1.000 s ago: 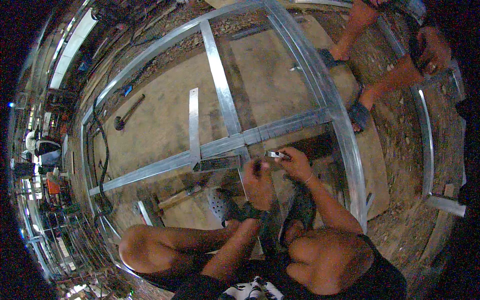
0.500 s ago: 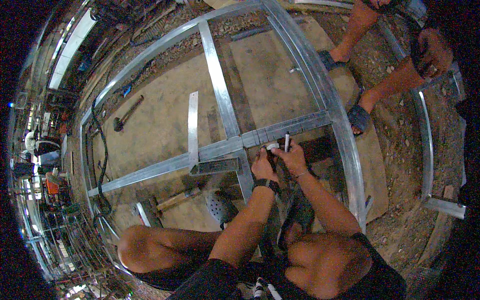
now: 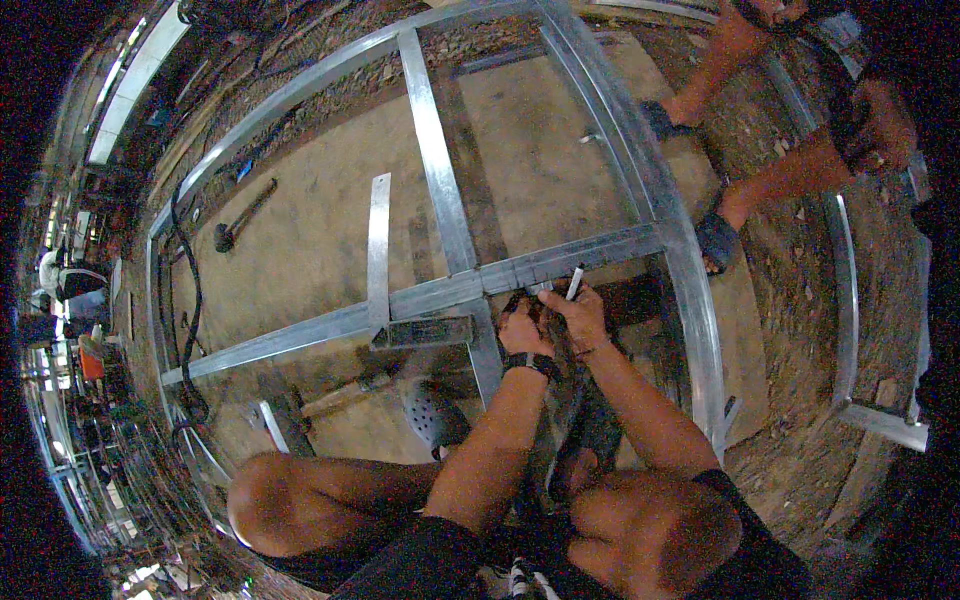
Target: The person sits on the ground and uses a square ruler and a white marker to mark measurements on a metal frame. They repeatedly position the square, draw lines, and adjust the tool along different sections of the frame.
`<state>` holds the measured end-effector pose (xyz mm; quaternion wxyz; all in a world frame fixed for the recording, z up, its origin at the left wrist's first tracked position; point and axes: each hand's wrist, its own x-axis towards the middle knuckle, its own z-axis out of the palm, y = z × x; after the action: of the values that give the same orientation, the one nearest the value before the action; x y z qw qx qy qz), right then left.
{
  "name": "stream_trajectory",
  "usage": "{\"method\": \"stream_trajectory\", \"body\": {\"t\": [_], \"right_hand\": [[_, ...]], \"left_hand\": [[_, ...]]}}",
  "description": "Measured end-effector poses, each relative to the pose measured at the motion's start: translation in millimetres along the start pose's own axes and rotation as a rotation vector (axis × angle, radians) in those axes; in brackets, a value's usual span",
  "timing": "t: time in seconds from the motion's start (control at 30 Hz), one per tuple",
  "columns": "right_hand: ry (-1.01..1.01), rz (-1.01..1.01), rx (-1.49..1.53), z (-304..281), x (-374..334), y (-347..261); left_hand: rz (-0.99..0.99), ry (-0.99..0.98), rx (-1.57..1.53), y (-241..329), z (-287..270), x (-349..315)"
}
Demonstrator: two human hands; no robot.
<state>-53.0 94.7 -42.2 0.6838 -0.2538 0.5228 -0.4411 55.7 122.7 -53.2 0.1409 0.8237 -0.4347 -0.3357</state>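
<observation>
My left hand (image 3: 522, 328) is closed around a small dark object, mostly hidden by the fingers, just below the metal crossbar (image 3: 510, 272). Close beside it, my right hand (image 3: 583, 318) holds a white marker (image 3: 575, 283) that points up and leans slightly right. The right thumb and fingers meet a short pale piece (image 3: 543, 289) at the dark object; its kind is unclear. Dark marks cross the bar above my hands. To the left, a metal square (image 3: 378, 250) lies against the crossbar, its long blade pointing away from me.
A large frame of metal tubes (image 3: 432, 150) lies around me over brown sheets. A hammer (image 3: 243, 216), a black cable (image 3: 190, 290) and a wooden handle (image 3: 345, 395) are on the left. Another person's feet (image 3: 714, 240) stand beside the frame's right side.
The marker in my right hand tilts more to the right. Less of the pale piece between my hands shows. The whole view has shifted slightly.
</observation>
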Motion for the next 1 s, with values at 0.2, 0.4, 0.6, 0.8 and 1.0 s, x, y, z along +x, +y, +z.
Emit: {"method": "stream_trajectory", "body": {"t": [0.2, 0.4, 0.6, 0.8, 1.0], "right_hand": [[0.056, -0.082, -0.174, -12, 18, 22], [0.066, -0.008, -0.108, -25, 12, 13], [0.056, -0.003, -0.053, -4, -3, -5], [-0.027, 0.021, -0.094, 0, 7, 6], [-0.028, 0.102, 0.012, -24, -10, -10]], "left_hand": [[0.033, 0.152, -0.472, -7, 22, 6], [0.062, 0.008, -0.059, 20, -6, -11], [0.115, 0.056, 0.095, 9, -7, -7], [0.267, 0.059, 0.145, -51, 12, 26], [0.152, -0.074, 0.116, 3, 1, -2]]}}
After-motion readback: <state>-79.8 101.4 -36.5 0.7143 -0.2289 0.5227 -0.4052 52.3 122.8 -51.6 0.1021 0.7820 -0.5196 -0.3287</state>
